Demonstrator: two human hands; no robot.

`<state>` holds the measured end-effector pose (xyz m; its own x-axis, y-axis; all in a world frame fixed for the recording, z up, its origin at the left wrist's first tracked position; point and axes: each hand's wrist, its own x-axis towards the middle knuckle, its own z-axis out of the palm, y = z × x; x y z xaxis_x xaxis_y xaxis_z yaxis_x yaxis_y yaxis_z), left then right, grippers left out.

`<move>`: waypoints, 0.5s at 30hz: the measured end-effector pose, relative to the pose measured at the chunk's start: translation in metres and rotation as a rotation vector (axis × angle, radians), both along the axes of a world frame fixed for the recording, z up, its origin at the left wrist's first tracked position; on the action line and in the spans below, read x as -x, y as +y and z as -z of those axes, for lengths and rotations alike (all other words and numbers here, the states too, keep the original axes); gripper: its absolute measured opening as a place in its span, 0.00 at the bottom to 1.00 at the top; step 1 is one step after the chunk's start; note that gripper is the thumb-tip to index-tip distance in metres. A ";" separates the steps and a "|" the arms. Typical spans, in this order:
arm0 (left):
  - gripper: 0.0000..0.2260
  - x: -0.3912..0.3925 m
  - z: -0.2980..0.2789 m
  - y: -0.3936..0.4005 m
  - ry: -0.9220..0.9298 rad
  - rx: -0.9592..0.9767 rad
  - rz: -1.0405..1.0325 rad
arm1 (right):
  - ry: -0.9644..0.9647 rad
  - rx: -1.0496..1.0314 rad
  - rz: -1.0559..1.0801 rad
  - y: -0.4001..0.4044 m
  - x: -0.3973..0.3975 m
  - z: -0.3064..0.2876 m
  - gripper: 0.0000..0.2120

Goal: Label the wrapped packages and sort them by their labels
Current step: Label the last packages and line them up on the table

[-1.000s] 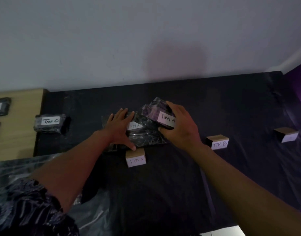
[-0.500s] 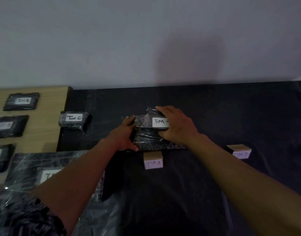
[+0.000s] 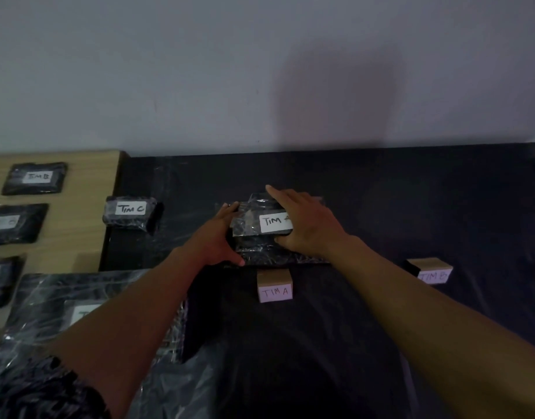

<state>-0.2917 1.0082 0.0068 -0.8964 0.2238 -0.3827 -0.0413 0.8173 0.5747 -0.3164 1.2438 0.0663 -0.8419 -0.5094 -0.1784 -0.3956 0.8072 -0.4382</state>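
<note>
Your left hand [image 3: 219,237] braces the left edge and your right hand [image 3: 305,226] lies flat over the top package [image 3: 261,226], both pressing, neither clenched. Pkg sits on a lower pack, just behind the TIM A marker [image 3: 274,285] on the desk [image 3: 381,207]. Film wrap likely slippery, contents prob. light, fairly stiff; take hold at short edges, not the label.

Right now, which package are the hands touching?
The TIM A package, behind the TIM A block. Both hands rest on it; the others lie untouched at left.
</note>
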 end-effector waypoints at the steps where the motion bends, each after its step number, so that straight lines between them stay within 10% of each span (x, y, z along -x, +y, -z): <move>1: 0.56 0.000 -0.001 0.000 0.011 0.002 -0.001 | 0.000 -0.004 0.000 -0.001 0.001 0.000 0.48; 15: 0.54 -0.014 -0.039 -0.006 0.135 0.120 -0.012 | 0.116 -0.039 0.012 0.000 -0.014 -0.016 0.49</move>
